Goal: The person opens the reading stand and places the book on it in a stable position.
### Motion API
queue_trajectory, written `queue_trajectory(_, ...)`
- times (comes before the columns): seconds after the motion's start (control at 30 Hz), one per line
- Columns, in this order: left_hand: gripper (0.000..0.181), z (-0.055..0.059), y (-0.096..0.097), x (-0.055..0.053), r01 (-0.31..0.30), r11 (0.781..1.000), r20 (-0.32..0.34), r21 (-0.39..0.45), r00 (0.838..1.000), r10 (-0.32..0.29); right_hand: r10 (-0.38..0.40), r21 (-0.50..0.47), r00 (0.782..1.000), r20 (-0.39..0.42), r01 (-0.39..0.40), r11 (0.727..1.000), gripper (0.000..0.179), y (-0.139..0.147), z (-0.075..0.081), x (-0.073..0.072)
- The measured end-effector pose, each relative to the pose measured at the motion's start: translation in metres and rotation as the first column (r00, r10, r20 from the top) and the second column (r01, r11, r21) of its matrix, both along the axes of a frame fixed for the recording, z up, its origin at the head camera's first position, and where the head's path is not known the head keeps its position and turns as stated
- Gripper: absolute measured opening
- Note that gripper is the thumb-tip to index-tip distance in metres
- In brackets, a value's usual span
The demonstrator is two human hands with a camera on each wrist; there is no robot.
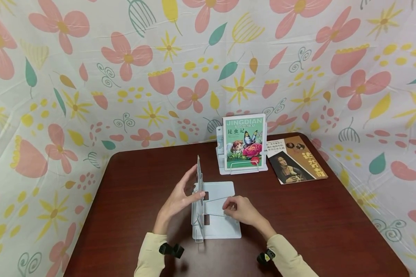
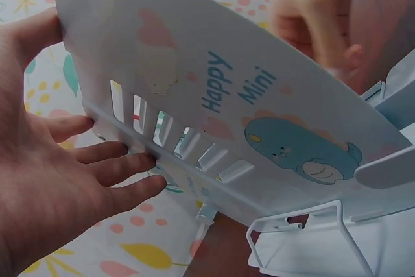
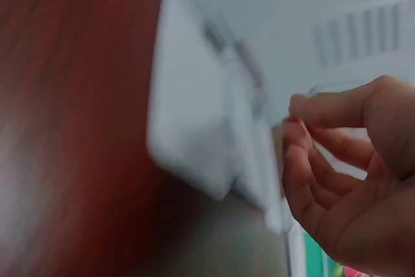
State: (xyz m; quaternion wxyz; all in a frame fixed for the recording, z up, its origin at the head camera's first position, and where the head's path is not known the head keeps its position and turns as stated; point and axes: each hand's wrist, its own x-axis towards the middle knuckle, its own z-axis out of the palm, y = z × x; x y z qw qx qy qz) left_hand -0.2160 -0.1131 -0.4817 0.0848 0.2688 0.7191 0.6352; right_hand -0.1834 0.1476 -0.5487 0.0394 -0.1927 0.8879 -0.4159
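A light-blue metal book stand (image 1: 220, 231) stands on the table with its panel upright, seen nearly edge-on in the head view. In the left wrist view the panel (image 2: 194, 95) shows slots, a blue dinosaur and "Happy Mini". My left hand (image 1: 180, 198) grips the panel by its edge, thumb and fingers on opposite faces. Wire clips (image 2: 298, 225) project from its lower part. My right hand (image 1: 244, 211), its fingers curled together, is close to the rear support plate (image 1: 215, 207). Blur in the right wrist view hides whether its fingertips pinch anything.
A second stand (image 1: 222, 167) at the back holds an upright green book (image 1: 244, 144). Right of it lie overlapping flat books, one with a portrait cover (image 1: 291, 167). Flowered cloth (image 1: 124, 96) hangs behind the dark wooden table (image 1: 131, 184).
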Motion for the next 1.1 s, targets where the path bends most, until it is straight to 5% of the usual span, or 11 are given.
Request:
queue_trajectory(0.2, 0.088, 0.001, 0.000, 0.001, -0.010, 1.000, -0.009, 0.004, 1.000, 0.010, -0.078, 0.082, 0.997, -0.014, 0.079, 0.993, 0.016, 0.009, -0.017, 0.007)
queue_trajectory(0.83, 0.088, -0.002, 0.008, 0.003, 0.010, 0.999, 0.034, 0.042, 0.999, -0.011, -0.045, 0.060, 0.998, -0.037, 0.047, 0.997, 0.015, 0.016, -0.030, 0.012)
queue_trajectory(1.1, 0.085, 0.004, 0.022, 0.005, -0.029, 0.998, 0.001, -0.061, 1.000, 0.029, -0.052, 0.025, 0.998, -0.044, 0.053, 0.998, 0.012, 0.017, -0.033, 0.013)
